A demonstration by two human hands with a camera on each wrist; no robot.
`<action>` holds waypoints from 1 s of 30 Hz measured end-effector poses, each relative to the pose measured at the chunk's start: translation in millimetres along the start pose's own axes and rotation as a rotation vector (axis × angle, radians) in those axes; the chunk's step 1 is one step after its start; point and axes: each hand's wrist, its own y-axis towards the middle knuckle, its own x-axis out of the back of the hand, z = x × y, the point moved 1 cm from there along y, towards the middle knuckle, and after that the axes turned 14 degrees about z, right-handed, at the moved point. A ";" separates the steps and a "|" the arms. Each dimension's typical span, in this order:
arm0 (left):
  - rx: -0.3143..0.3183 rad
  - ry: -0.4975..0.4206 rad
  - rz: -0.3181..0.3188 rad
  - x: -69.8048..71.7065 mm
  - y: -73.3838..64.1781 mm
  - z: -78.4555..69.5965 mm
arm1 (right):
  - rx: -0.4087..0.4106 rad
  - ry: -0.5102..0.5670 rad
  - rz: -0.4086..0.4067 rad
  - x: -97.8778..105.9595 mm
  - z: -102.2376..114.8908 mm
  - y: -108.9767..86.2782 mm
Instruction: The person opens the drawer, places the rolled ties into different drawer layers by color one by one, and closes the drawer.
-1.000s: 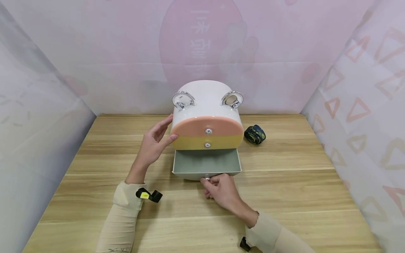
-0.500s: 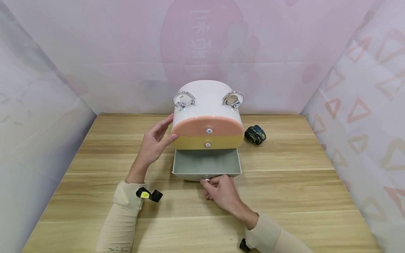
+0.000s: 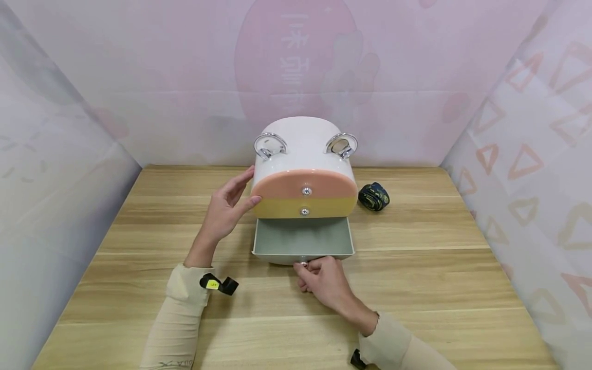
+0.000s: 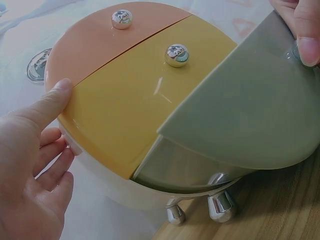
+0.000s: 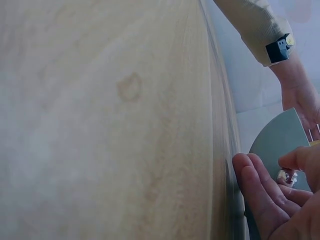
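A white drawer box [image 3: 300,131] with rounded ends stands on small chrome feet, its front in orange and yellow drawers with silver knobs. The green bottom drawer [image 3: 302,236] is pulled well out, with nothing seen inside. My left hand [image 3: 226,208] rests against the box's left side, thumb on the front edge at the orange-yellow seam [image 4: 131,46] and fingers along the side. At the green drawer's front, my right hand [image 3: 326,280] pinches its knob [image 5: 286,177] between thumb and curled fingers. In the left wrist view the green front [image 4: 250,100] overlaps the yellow drawer [image 4: 130,110].
Right of the box lies a rolled dark strap [image 3: 374,197] with yellow-green marks. Two chrome-rimmed ears [image 3: 270,146] stick up from the box top. The wooden table [image 3: 416,288] has printed fabric walls [image 3: 185,123] at the back and both sides.
Almost nothing differs. Both hands keep their places and the green drawer stays pulled out; the whole view shifts by a few pixels.
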 end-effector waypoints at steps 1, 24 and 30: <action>0.001 -0.001 0.001 -0.2 0.1 -0.6 | -0.002 -0.004 0.000 0.4 -0.1 -0.4; 0.003 -0.009 0.002 0.9 -0.7 -0.5 | -0.031 -0.067 0.098 18.5 -1.1 -11.5; 0.010 -0.012 0.005 -0.3 -0.4 -1.0 | -0.022 -0.144 0.174 50.5 -12.5 -30.1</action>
